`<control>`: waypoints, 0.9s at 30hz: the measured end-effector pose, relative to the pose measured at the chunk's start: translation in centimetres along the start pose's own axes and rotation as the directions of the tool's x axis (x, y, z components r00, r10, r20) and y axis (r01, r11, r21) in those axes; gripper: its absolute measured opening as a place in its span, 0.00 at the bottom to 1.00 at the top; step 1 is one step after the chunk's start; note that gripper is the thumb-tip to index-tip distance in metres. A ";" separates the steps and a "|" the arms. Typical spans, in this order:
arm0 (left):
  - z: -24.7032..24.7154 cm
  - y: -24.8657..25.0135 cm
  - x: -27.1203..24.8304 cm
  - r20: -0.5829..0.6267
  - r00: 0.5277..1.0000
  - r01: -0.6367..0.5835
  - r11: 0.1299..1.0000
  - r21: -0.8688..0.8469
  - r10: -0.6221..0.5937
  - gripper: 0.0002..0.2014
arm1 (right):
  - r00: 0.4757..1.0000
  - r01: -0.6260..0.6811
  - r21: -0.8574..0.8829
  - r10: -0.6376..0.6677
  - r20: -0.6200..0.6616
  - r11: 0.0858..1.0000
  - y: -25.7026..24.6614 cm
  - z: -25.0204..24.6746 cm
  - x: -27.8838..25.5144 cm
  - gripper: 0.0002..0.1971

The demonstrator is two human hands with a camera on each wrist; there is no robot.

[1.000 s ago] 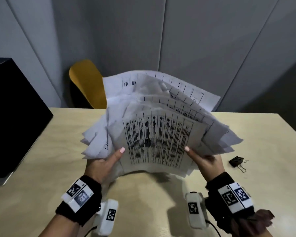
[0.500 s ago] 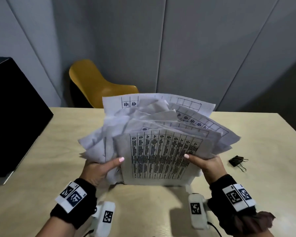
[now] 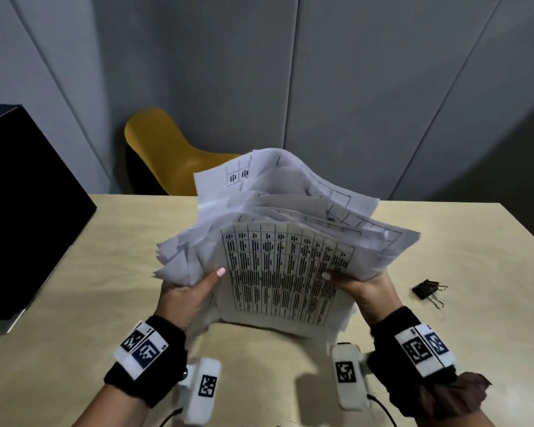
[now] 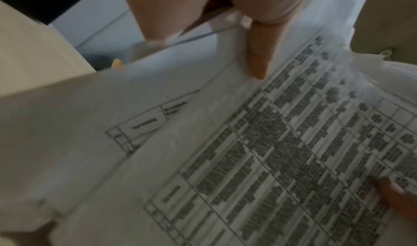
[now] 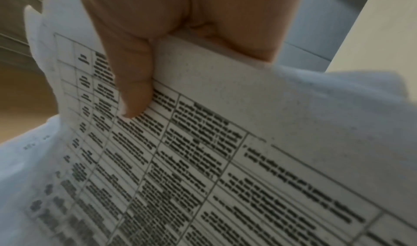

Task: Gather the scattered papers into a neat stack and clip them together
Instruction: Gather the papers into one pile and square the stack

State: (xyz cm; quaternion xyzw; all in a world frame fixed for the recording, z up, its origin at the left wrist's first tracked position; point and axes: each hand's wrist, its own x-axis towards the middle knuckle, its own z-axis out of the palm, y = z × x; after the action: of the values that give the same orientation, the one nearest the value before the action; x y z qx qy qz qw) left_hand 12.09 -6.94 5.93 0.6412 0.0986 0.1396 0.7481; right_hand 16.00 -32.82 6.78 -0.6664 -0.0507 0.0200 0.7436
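Observation:
A loose, uneven bundle of white printed papers [image 3: 278, 272] stands tilted over the table, its lower edge near the tabletop and its sheets fanned out at the top. My left hand [image 3: 191, 291] grips its left side, thumb on the front sheet [image 4: 270, 160]. My right hand [image 3: 361, 285] grips the right side, thumb pressed on the printed table [image 5: 180, 160]. The fingers behind the bundle are hidden. A black binder clip [image 3: 427, 292] lies on the table, right of my right hand and apart from it.
The light wooden table [image 3: 74, 303] spreads all round. A black box [image 3: 22, 211] stands at its left edge. A yellow chair [image 3: 167, 158] sits behind the far edge, in front of grey wall panels.
The bundle dropped toward the table half a second ago and has now risen and tilted back a little. Both hands keep their grip on its sides.

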 end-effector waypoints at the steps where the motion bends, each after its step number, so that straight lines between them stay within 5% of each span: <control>1: -0.5 0.1 0.1 0.004 1.000 -0.009 1.000 0.008 0.009 0.16 | 1.000 0.000 0.003 0.000 -0.023 1.000 -0.1 -0.2 -0.1 0.20; 5: -1.6 0.3 -0.1 0.059 0.998 -0.041 0.998 0.049 0.038 0.18 | 0.999 -0.013 0.009 0.013 -0.039 1.000 0.1 -0.9 -0.4 0.18; 9: -0.2 0.8 -0.6 0.047 0.999 0.005 1.000 -0.030 -0.003 0.15 | 0.997 -0.063 -0.006 0.062 -0.045 0.998 0.7 -0.7 -0.3 0.35; 14: -0.3 0.6 -0.1 0.037 0.999 0.015 1.000 -0.012 -0.014 0.19 | 0.989 -0.064 0.077 0.073 -0.131 0.995 0.9 -1.0 -0.7 0.20; 27: -0.6 -0.3 0.5 0.031 0.999 0.022 0.999 0.026 -0.023 0.19 | 0.993 -0.067 0.001 0.066 -0.096 0.998 1.0 0.3 -1.3 0.22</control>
State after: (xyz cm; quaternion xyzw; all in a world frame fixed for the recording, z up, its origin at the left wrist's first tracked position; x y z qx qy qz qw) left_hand 12.42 -6.28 5.59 0.6518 0.0958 0.1197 0.7428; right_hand 14.66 -32.50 5.80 -0.6688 0.0074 0.0125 0.7433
